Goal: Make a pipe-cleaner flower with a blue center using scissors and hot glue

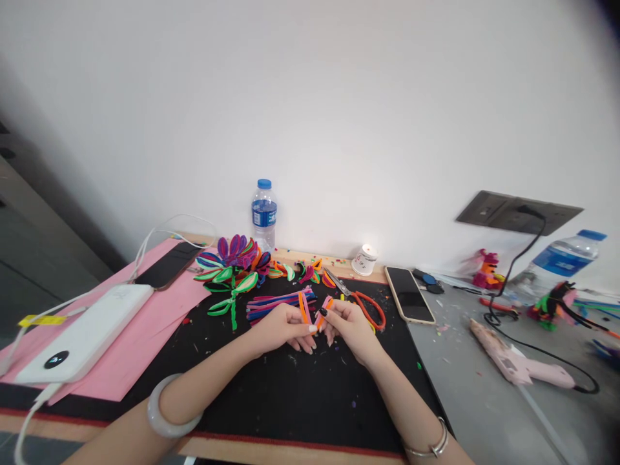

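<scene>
Both hands pinching: left hand (283, 328) and right hand (349, 325) gripping an orange-and-pink pipe cleaner loop (316, 311) above the black mat (290, 394). Best bent slowly, fingertips close to the fold, clear of the pipe cleaner bundle (278, 303)

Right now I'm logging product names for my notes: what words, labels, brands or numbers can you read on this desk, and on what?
None can be read.
Water bottle at the wall: blue label, print blurred.
Second bottle lying at right: blue label, print too small.
Yellow tag on the cable: marks too small.
White power bank: dark round display, unreadable.
White tub: reddish marks, too blurred.
</scene>
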Demonstrator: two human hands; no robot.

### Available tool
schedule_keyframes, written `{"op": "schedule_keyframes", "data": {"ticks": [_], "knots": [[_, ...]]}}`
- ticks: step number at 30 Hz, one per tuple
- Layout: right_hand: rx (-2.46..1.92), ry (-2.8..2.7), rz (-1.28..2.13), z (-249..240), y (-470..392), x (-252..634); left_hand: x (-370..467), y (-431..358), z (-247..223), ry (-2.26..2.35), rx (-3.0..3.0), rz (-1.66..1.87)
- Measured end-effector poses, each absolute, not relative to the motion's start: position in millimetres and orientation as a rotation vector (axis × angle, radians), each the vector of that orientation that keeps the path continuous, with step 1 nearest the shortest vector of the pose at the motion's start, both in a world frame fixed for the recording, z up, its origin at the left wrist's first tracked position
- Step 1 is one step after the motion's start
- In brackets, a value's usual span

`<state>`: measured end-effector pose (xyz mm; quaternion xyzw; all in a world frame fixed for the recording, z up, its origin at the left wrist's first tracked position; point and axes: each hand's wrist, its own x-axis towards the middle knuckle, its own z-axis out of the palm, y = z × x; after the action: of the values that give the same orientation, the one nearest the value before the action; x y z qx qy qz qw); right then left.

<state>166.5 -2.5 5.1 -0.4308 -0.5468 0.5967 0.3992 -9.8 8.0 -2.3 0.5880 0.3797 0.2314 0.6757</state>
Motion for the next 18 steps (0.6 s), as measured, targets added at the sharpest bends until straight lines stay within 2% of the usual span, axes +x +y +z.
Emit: {"op": "schedule_keyframes", "data": {"ticks": [9,18], "knots": [[-1.138,-1.467,1.442,1.1,-2.2,165.0,-9.4,9.2,-2.6,0.846,1.182,0.557],[-1.178,-1.533,1.327,-0.3,-1.3,169.0,-8.6,9.0,0.0,0.836,1.299,0.592]]}}
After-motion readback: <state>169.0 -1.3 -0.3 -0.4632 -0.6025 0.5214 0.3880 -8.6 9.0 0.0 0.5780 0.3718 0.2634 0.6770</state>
